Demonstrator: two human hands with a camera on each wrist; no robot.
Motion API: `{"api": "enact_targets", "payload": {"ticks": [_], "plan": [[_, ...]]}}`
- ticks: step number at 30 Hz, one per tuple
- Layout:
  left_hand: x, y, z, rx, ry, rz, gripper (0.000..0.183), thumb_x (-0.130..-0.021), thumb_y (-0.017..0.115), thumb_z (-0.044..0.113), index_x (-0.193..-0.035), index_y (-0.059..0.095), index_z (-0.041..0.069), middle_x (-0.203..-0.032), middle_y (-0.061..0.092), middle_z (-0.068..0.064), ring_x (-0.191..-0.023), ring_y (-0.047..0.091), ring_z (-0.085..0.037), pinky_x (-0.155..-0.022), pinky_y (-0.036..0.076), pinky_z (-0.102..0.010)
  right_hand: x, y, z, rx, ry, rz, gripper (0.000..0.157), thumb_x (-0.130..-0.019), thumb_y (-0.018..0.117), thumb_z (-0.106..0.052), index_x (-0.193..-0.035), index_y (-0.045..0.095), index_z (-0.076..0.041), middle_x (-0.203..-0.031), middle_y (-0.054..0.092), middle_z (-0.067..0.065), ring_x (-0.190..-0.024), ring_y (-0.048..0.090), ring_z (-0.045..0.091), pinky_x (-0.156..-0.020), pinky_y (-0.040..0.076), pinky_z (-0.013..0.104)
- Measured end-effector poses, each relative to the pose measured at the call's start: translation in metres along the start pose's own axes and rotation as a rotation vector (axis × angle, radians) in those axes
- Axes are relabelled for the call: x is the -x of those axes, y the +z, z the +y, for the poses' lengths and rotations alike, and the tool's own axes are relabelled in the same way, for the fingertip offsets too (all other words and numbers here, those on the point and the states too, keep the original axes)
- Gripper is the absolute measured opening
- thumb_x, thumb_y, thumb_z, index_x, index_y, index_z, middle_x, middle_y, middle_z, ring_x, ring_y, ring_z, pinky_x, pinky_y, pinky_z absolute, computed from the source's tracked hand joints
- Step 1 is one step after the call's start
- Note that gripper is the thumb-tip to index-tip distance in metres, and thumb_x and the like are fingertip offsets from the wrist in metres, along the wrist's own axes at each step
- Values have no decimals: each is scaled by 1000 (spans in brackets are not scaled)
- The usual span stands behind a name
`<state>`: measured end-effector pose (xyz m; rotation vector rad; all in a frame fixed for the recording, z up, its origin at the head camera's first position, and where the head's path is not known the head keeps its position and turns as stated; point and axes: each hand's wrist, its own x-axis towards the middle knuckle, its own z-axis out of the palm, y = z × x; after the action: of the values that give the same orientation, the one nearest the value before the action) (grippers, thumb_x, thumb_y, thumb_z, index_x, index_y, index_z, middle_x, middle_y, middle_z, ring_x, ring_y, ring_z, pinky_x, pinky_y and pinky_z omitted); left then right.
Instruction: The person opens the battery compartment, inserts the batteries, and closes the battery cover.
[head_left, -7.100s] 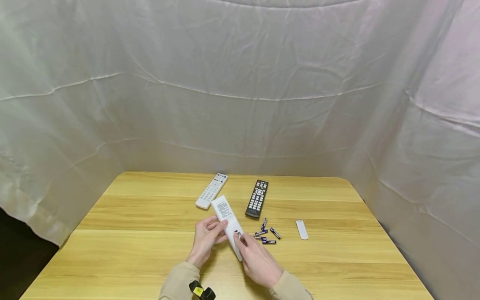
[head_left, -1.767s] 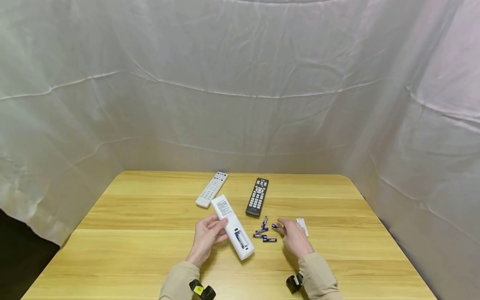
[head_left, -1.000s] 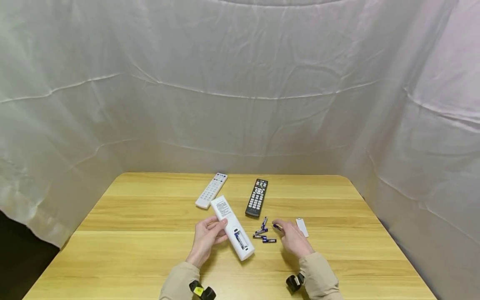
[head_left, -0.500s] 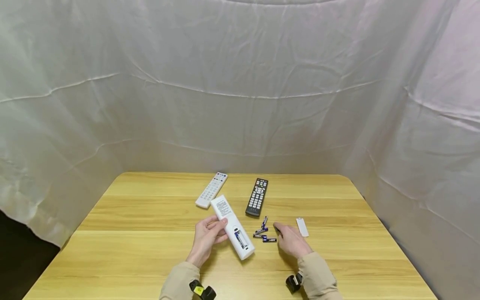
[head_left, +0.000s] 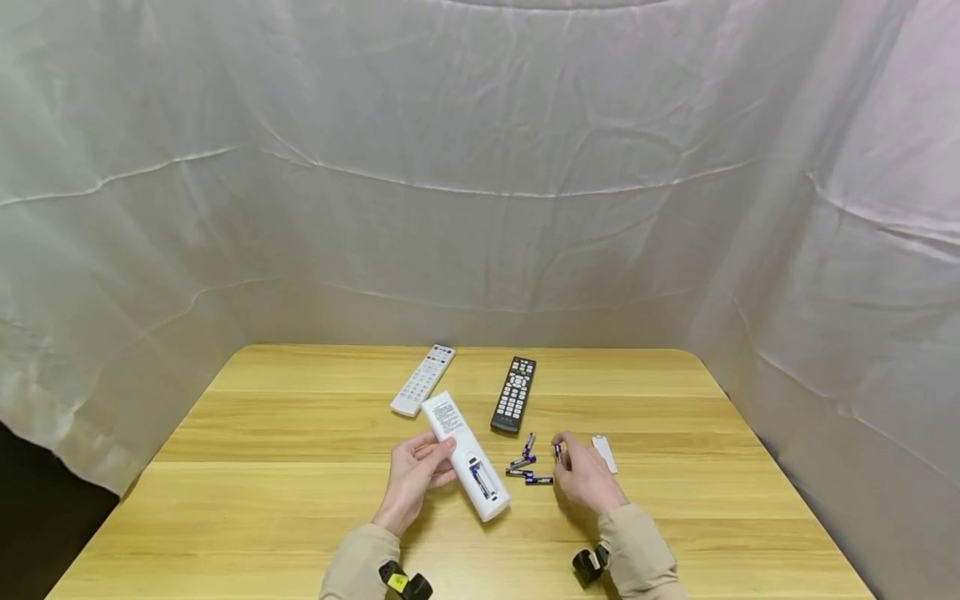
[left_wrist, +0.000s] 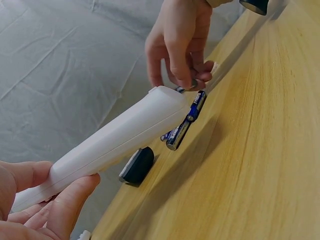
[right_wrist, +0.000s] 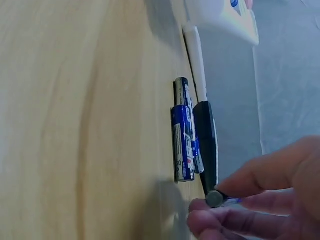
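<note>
Evidently grey-white cloth (head_left: pixel 480 192) hangs behind and to both sides, soft, wrinkled and crossed by raised creases. Within it stands the wood-grained surface (head_left: pixel 300 500), yellowish, with rounded far corners. Two arms in beige sleeves (head_left: pixel 360 560) reach over its near edge, a dark device (head_left: pixel 590 565) at the right wrist.

The left hand (head_left: pixel 414 475) grips a white remote (head_left: pixel 459 437) near its middle, thumb on top, raised above the surface with its printed back and uncovered compartment facing up. The right hand (head_left: pixel 583 475) pinches a battery (head_left: pixel 558 453) between thumb and fingers, to the right of that remote and apart from it.

Beyond the hands lie two more remotes, button side up: a black remote (head_left: pixel 514 395) with pale keys, and a slim off-white remote (head_left: pixel 423 381) just past the far end of the held one. A flat white cover (head_left: pixel 604 454), oblong, rests just beside the right hand.

Between the right hand and the raised remote sits a small cluster of loose batteries (head_left: pixel 518 472), four blue-and-silver cylinders close together, in the gap separating the two. Another slim cell (head_left: pixel 479 480) lies inside the compartment, along its left side.
</note>
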<state>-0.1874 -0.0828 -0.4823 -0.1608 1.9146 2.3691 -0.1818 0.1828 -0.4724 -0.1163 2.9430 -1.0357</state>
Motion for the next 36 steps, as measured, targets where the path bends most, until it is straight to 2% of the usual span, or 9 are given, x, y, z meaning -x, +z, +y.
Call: {"api": "enact_targets", "payload": {"ticks": [4,8,16,21,26,33,36], "plan": [[0,0,-1,4,1,-2,42,-95,67,9,-129,55,-13,-106,75,-26,-76,74,-13,-71,66,-27,-1,0,-3,-46,-25,45,37,-88,61,3,-125,57,-4,-78,58,2,-59,51,12,-49,45,22],[0,0,-1,12,2,-2,42,-95,67,9,-128,55,-13,-105,75,-25,-75,75,-13,-70,66,-27,-2,1,-5,-62,-76,91,37,-84,64,6,-119,60,-5,-80,62,3,-65,53,10,-55,48,19],[0,-1,0,15,-1,-7,42,-96,67,9,-129,54,-13,-106,75,-25,-75,74,-12,-71,66,-26,-3,6,-9,-100,-139,173,31,-80,71,8,-108,63,-5,-80,75,8,-70,68,13,-66,61,24],[0,-1,1,17,-5,-4,43,-95,67,10,-129,54,-13,-106,75,-25,-76,74,-13,-71,66,-26,-3,8,-12,-161,-142,176,26,-82,71,8,-104,63,-3,-84,77,14,-72,73,19,-67,64,26],[0,-1,1,14,-7,-3,43,-96,67,10,-130,54,-13,-107,74,-25,-76,74,-13,-70,66,-26,-3,9,-15,-188,-160,182,17,-83,73,5,-99,70,-2,-88,78,15,-76,74,21,-69,64,23],[0,-1,0,22,-5,-3,43,-96,67,9,-130,54,-13,-107,74,-26,-76,74,-13,-71,66,-26,-1,7,-16,-164,-284,215,16,-85,75,-2,-101,78,-3,-97,79,14,-81,75,22,-71,63,20],[0,-1,0,22,-3,-3,43,-95,67,9,-130,54,-14,-107,74,-26,-76,74,-13,-71,66,-27,-1,8,-15,-151,-343,248,15,-84,77,-6,-99,79,-4,-93,79,12,-75,72,15,-65,60,18]]}}
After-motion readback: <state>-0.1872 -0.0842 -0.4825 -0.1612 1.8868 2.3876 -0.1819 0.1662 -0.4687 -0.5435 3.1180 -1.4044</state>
